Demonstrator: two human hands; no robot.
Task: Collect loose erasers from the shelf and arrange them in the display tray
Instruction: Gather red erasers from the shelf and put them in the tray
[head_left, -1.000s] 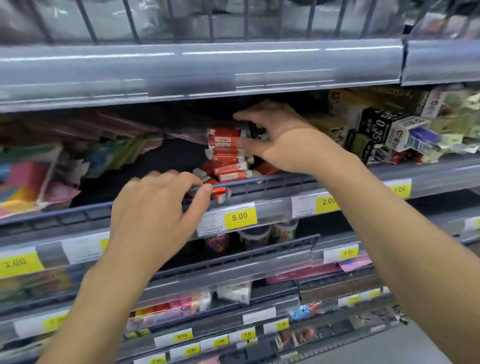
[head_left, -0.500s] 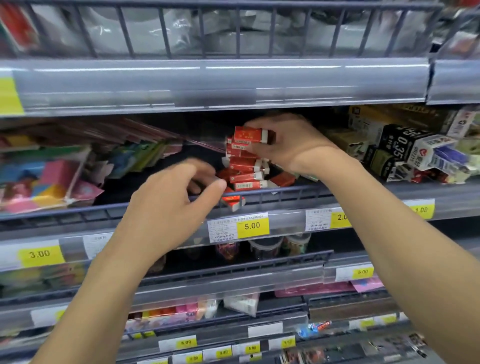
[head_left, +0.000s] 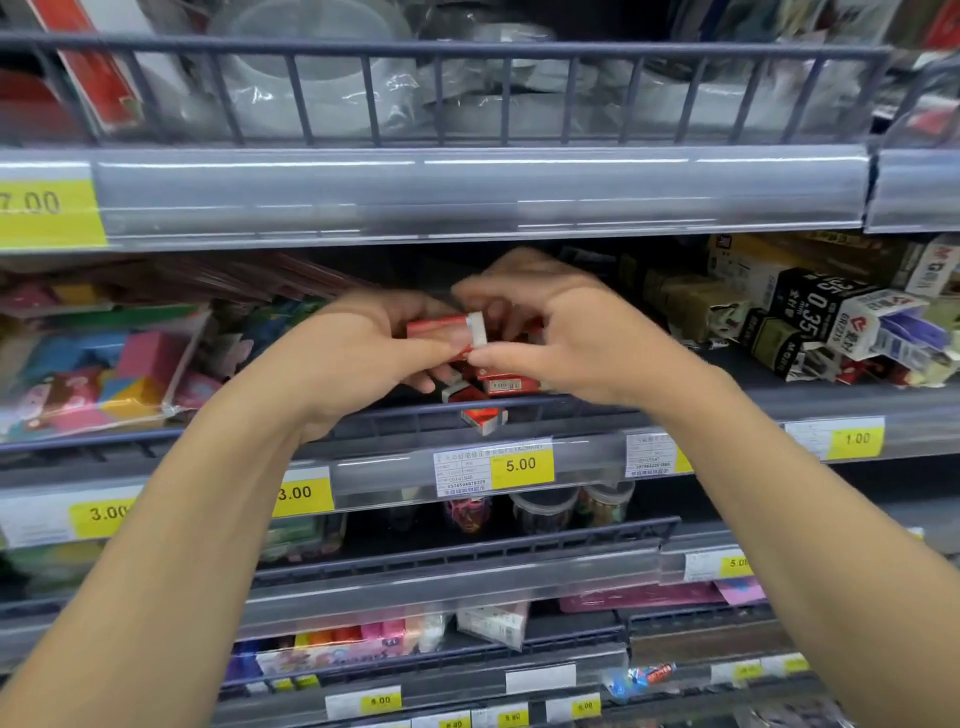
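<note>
A red-sleeved eraser with a white end (head_left: 449, 332) is held between both hands in front of the middle shelf. My left hand (head_left: 363, 358) grips it from the left with thumb and fingers. My right hand (head_left: 550, 332) pinches its white end from the right. Behind and below the hands lie more red erasers (head_left: 501, 385) in a loose pile on the shelf. One more red eraser (head_left: 484, 418) sticks out through the shelf's front rail (head_left: 571, 410). The display tray is hidden behind my hands.
Colourful packets (head_left: 104, 374) fill the shelf's left side, and black and white boxes (head_left: 831, 317) its right. A price strip with yellow tags (head_left: 521, 464) runs below. The wire-railed upper shelf (head_left: 467, 93) overhangs closely. Lower shelves hold jars (head_left: 545, 509) and small goods.
My right hand has lifted a red eraser off the pile and brought it left. My left hand has risen from the rail and taken hold of it too.
</note>
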